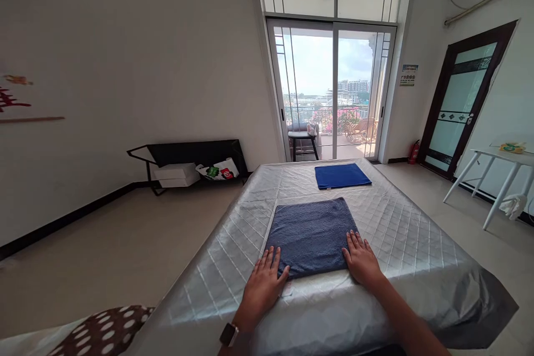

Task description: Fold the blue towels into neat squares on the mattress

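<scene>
Both hands (311, 272) flat on dark towel (311, 235).

Terry cloth on quilted satin

A matt, nubby grey-blue towel (311, 236) is seen on a glossy, silvery quilted bed cover (400, 228); a smoother bright blue cloth (342, 176) is laid beyond, before glass sliding doors (332, 89).

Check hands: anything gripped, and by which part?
Nothing gripped. Left hand and right hand lie flat, fingers extended, on the near corners of the folded dark blue towel.

A silver quilted bed (400, 228) carries a dark folded towel (311, 233) and a blue towel (341, 175).
</scene>
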`<state>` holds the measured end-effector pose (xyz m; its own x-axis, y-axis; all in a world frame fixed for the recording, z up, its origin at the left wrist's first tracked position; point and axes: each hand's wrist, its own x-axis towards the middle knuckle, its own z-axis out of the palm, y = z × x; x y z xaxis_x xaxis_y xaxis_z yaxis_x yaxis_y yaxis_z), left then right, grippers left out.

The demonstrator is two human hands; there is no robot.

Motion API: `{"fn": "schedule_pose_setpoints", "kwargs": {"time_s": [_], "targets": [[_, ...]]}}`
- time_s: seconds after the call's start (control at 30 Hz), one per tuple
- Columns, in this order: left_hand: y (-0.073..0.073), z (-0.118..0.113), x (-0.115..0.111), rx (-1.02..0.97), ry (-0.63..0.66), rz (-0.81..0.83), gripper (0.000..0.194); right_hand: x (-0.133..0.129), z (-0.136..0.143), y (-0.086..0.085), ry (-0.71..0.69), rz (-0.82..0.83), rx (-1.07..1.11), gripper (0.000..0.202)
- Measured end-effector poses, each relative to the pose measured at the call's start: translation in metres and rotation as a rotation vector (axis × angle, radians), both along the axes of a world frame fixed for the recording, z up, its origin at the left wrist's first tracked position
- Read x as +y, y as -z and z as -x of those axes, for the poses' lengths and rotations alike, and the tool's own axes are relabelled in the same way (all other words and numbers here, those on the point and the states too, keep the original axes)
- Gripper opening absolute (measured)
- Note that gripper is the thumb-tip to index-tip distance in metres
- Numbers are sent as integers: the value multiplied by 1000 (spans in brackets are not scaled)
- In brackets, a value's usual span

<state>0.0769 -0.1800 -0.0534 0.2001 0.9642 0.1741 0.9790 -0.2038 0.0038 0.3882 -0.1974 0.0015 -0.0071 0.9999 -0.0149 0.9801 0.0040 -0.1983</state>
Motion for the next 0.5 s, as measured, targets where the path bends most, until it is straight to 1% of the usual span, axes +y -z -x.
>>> {"fn": "schedule_pose_setpoints", "kwargs": {"time_s": [0.07, 0.1, 0.17, 0.27, 0.33, 0.4, 0.43, 0.5], "targets": [[-4, -13, 1, 8, 22, -30, 61, -2, 1, 1, 3, -2, 3, 60], [-7, -25, 2, 5, 40, -45, 60, -2, 1, 1, 5, -5, 6, 60], [-15, -56, 5, -18, 94, -66, 61, -2, 2, 1, 6, -10, 9, 60], [-27, -111, 11, -63, 230, -69, 64, -2, 2, 2, -5, -21, 7, 59], [-32, -138, 15, -77, 300, -56, 65, -2, 1, 3, -16, -31, 9, 59], [-33, -150, 19, -71, 320, -27, 67, -2, 0, 5, -25, -37, 19, 60], [-31, -149, 20, -63, 316, -6, 68, -1, 0, 6, -27, -37, 26, 61], [-26, -133, 23, -46, 286, 39, 70, -1, 0, 7, -29, -37, 41, 61]]}}
